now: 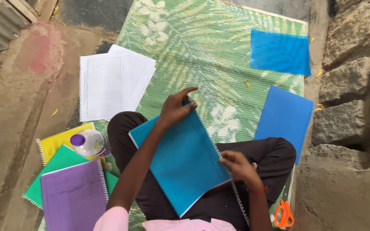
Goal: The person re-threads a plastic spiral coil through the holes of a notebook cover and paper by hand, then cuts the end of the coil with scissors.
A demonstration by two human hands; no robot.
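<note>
So, the person is sitting cross-legged on a green leaf-patterned mat (210, 47) spread over a rough concrete floor (18, 128), with a teal notebook (183, 160) lying tilted across their lap. Left hand (177, 108) sits at the book's top corner, fingers curled loosely with the thumb and forefinger closing on the edge, so it's gripping the cover there. Right hand (238, 166) is down at the right-hand edge, fingers bent in against the white spiral binding (236, 190) that runs along that side and trails past the lower corner. Can't quite tell whether it's pinching the coil or just pressing on it, but the fingers are mostly closed around it.

Stuff lying around: to the left of the knee there's a stack of spiral notebooks, purple notebook (73, 196) on top, green notebook (58, 164) under it, yellow notebook (63, 139) at the bottom, with a clear plastic bottle (90, 143) with a purple cap resting on them. Above that, two ruled white sheets (110, 83) overlap, half on the mat and half on the floor. On the right, a blue punched cover (284, 119) lies just beside the knee, and a translucent blue plastic sheet (280, 52) lies farther up. Orange-handled scissors (284, 214) sit near the right elbow, and a stone wall (356, 85) borders that side.
</note>
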